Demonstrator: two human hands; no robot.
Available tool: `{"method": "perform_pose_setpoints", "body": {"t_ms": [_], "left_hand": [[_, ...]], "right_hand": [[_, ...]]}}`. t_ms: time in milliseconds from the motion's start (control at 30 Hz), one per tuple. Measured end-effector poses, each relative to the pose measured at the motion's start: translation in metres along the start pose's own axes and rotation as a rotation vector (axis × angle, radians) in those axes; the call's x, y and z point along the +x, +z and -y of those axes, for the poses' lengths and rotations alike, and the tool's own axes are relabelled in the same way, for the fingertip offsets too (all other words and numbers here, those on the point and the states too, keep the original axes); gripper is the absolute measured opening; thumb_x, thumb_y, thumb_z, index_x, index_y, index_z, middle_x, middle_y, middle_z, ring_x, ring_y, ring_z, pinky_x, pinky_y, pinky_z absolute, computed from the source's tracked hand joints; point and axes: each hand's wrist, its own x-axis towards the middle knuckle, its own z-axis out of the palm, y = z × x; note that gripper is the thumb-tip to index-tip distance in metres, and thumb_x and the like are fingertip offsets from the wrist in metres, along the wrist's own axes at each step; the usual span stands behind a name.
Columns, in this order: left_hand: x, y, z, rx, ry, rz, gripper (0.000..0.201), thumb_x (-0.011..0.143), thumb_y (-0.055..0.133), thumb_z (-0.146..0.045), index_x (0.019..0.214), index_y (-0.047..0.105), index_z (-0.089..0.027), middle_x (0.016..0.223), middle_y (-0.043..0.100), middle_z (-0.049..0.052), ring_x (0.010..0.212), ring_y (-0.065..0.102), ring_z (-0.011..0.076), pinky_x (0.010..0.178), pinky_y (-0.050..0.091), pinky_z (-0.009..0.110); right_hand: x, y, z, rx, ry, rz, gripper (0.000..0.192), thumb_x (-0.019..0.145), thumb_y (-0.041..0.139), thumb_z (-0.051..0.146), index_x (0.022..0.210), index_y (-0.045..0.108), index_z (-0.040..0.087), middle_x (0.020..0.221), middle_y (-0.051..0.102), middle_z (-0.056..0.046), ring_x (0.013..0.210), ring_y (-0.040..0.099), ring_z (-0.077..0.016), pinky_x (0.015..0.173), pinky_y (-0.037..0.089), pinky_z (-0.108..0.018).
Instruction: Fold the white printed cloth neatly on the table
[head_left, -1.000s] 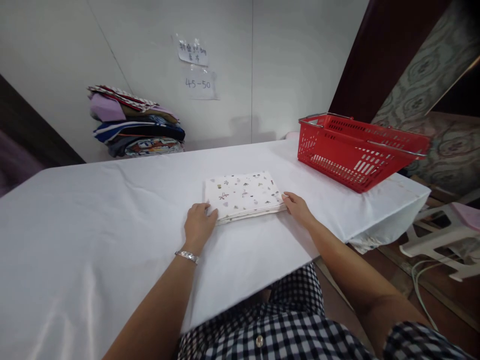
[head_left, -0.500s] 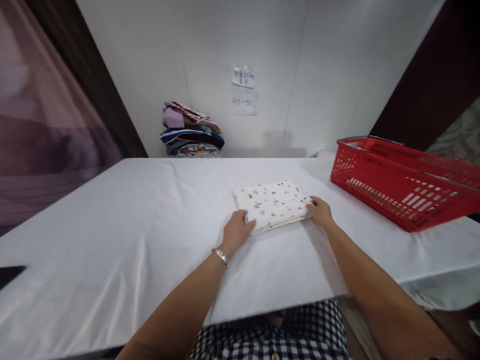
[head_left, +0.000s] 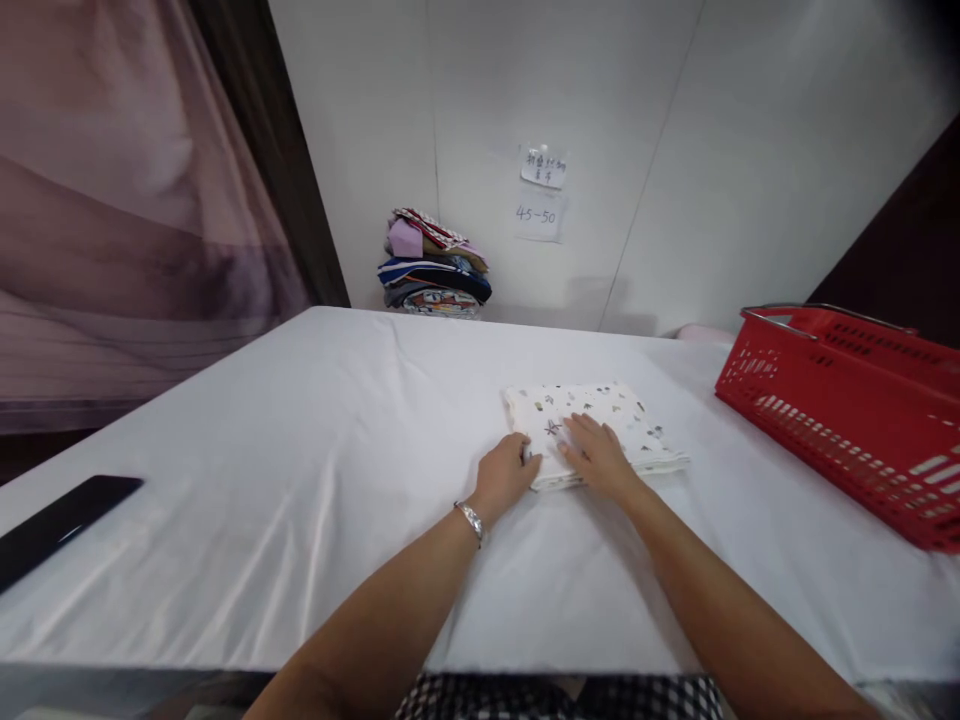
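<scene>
A folded white cloth with small printed figures point(head_left: 607, 420) lies on the white-covered table point(head_left: 300, 480) in front of me. My left hand point(head_left: 506, 475) grips its near left corner, a metal bracelet on the wrist. My right hand point(head_left: 596, 455) rests flat on top of the cloth's near half, fingers spread and pointing away from me.
A red plastic basket point(head_left: 847, 420) stands at the right of the table. A stack of folded colourful clothes point(head_left: 435, 265) sits at the far edge against the wall, under two paper notes point(head_left: 541, 190). A flat black object point(head_left: 60, 520) lies at the left edge.
My right hand has moved from the cloth's right edge onto its top. The left hand stays at the near left corner. The view has swung to the left.
</scene>
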Motion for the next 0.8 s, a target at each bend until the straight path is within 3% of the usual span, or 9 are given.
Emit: {"method": "perform_pose_setpoints", "body": {"t_ms": [100,333,500,600,800], "left_hand": [[0.001,0.001,0.002,-0.015,0.013,-0.005,0.027,0.082,0.053,-0.034,0.106,0.057,-0.022,0.087,0.065,0.000,0.075,0.059,0.0145,0.066,0.041,0.025],[0.016,-0.001,0.021,-0.081,-0.002,-0.084,0.021,0.086,0.045,-0.026,0.099,0.062,-0.022,0.093,0.067,0.002,0.079,0.060,0.0151,0.072,0.044,0.026],[0.050,-0.008,0.038,0.043,-0.022,-0.187,0.031,0.083,0.049,-0.022,0.113,0.058,-0.018,0.114,0.062,0.008,0.103,0.057,0.0199,0.088,0.043,0.031],[0.076,-0.010,0.043,0.136,-0.027,-0.176,0.039,0.083,0.051,-0.025,0.121,0.054,-0.016,0.124,0.057,0.010,0.117,0.049,0.0238,0.100,0.035,0.036],[0.117,-0.005,0.042,0.129,-0.044,-0.109,0.049,0.082,0.048,-0.021,0.130,0.047,-0.018,0.124,0.059,0.008,0.115,0.052,0.0204,0.102,0.032,0.034]], "right_hand": [[-0.002,0.008,0.008,-0.075,0.012,0.136,0.048,0.093,0.031,0.041,0.134,0.044,0.023,0.144,0.037,-0.008,0.134,0.028,-0.0267,0.106,0.021,-0.051],[-0.006,0.013,0.007,-0.111,0.033,0.138,0.048,0.094,0.029,0.042,0.136,0.042,0.024,0.146,0.035,-0.006,0.135,0.027,-0.0242,0.108,0.020,-0.047],[-0.006,0.013,0.007,-0.081,0.024,0.128,0.047,0.094,0.028,0.043,0.134,0.044,0.026,0.146,0.036,-0.005,0.135,0.027,-0.0241,0.107,0.020,-0.048],[-0.007,0.012,0.007,-0.073,0.015,0.128,0.046,0.094,0.028,0.042,0.133,0.045,0.025,0.146,0.035,-0.005,0.135,0.026,-0.0243,0.107,0.020,-0.048],[-0.009,0.009,0.008,-0.078,-0.018,0.109,0.046,0.094,0.029,0.040,0.134,0.044,0.024,0.146,0.035,-0.006,0.135,0.026,-0.0254,0.107,0.020,-0.048]]}}
